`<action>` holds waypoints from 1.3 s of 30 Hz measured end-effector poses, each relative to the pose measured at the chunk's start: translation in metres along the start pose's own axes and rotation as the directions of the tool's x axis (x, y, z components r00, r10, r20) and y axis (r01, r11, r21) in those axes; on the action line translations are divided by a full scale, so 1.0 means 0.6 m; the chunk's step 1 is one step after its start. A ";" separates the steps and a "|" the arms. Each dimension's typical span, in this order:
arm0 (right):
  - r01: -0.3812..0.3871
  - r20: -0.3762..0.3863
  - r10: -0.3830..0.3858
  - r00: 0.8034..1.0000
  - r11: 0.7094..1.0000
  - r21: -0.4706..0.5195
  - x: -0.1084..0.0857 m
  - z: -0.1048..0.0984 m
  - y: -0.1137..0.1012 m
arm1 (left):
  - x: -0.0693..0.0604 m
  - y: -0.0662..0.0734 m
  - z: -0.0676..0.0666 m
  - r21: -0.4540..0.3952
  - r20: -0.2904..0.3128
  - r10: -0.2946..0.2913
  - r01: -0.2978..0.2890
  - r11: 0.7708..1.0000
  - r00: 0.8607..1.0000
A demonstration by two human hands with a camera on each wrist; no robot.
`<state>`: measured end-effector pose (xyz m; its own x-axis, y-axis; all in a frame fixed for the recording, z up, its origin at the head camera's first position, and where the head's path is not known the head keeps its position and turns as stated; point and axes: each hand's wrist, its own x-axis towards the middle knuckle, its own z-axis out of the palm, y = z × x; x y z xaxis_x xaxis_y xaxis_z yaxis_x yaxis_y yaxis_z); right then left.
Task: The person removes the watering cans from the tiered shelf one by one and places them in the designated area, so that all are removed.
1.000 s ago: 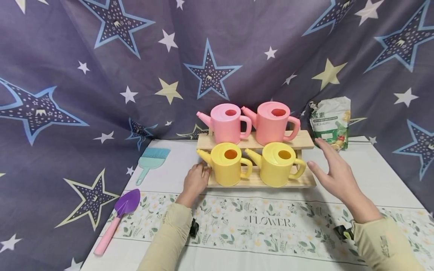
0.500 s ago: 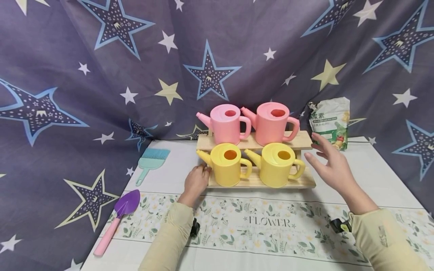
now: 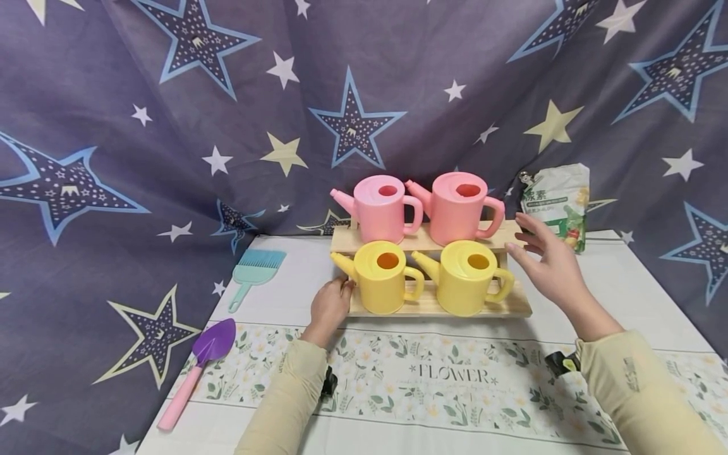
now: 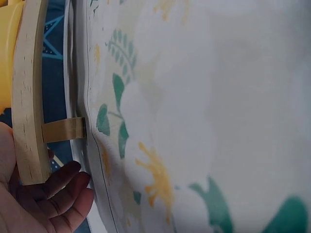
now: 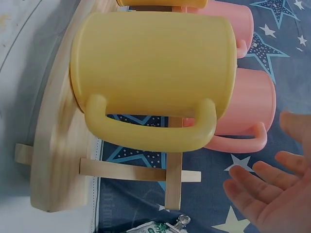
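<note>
A two-tier wooden rack (image 3: 440, 308) bears a light pink can (image 3: 378, 212) and a coral can (image 3: 455, 212) above, and two yellow watering cans (image 3: 380, 281) (image 3: 463, 281) below. The left hand (image 3: 330, 308) is at the lower shelf's left end; in the left wrist view its fingers (image 4: 70, 194) curve round the board's end (image 4: 31, 160). Beside the upper shelf's right end is the right hand (image 3: 552, 262), fingers spread and holding nothing. The right wrist view shows that hand (image 5: 272, 184) apart from the near yellow can (image 5: 155, 63) and the coral can's handle (image 5: 243, 144).
Left of the rack lie a teal brush (image 3: 254, 268) and a purple scoop with a pink handle (image 3: 184, 392). A white and green bag (image 3: 560, 196) stands behind the right hand. A flower-printed cloth (image 3: 443, 404) covers the table, with a star-patterned curtain (image 3: 227, 114) behind.
The right hand has moved left and slightly up, nearer the upper shelf's right end. The left hand has stayed almost still at the lower shelf; the cans have not moved.
</note>
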<state>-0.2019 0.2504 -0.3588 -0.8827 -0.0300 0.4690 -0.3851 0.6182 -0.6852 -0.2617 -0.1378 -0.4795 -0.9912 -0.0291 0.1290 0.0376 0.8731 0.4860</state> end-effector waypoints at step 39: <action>-0.278 -0.060 0.275 0.959 0.960 -0.045 0.069 0.052 0.006 | -0.005 0.002 0.007 -0.108 0.056 -0.096 0.101 0.989 0.994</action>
<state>-0.2482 0.2272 -0.3592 -0.9368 0.1884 0.2947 -0.1120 0.6367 -0.7630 -0.2593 -0.1346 -0.4831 -0.9958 -0.0850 0.0333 -0.0493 0.8078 0.5874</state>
